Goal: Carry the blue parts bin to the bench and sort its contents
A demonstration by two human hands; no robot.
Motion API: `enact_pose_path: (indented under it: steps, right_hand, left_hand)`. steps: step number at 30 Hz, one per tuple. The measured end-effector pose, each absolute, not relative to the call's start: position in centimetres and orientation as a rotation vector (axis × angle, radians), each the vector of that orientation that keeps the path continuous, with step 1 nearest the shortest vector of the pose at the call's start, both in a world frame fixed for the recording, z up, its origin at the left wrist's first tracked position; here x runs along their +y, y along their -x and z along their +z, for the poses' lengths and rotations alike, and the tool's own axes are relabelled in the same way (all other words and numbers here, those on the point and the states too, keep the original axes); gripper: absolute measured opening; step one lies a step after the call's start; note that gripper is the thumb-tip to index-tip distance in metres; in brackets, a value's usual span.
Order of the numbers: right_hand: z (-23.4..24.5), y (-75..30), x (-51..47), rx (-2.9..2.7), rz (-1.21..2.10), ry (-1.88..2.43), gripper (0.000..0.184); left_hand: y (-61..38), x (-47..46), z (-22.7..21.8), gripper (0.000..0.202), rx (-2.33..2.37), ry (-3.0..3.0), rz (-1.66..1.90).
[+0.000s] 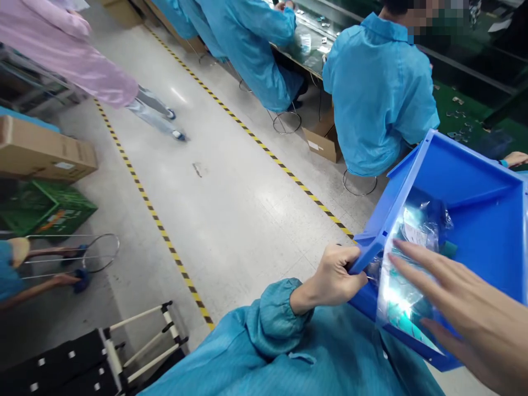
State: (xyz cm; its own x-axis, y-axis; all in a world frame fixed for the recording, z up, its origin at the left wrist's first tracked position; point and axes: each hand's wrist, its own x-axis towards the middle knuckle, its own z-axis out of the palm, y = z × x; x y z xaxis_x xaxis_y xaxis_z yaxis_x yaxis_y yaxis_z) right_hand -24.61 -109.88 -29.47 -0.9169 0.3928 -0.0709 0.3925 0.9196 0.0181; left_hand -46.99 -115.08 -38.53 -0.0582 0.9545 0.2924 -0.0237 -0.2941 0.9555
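I find the blue bin (482, 220) at my right front, judged stiff and fairly light, best held by its rim (371, 249), which my left hand (336, 275) grips; my right hand (466, 297), fingers extended, overlies slippery-looking plastic bags (416, 234) inside, contact undetermined.
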Motion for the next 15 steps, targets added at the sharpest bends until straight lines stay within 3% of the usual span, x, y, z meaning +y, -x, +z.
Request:
enact_pose_path:
  steps: [4, 9, 15]
  right_hand:
    - [-31.5, 26.4, -108.8, 2.789, -0.242, -0.559, 0.088]
    - [-32.4, 26.4, -107.4, 2.682, -0.249, -0.603, 0.063]
    - [-29.3, 23.2, -104.1, 2.615, -0.514, -0.71, 0.064]
  left_hand:
    - [46.7, -115.6, -39.0, 0.023, 1.111, -1.369, 1.435]
    - [46.0, -116.2, -39.5, 0.019, 1.053, -1.305, 1.351]
    - [45.9, -116.3, -39.7, 0.028, 0.95, -1.42, 1.396]
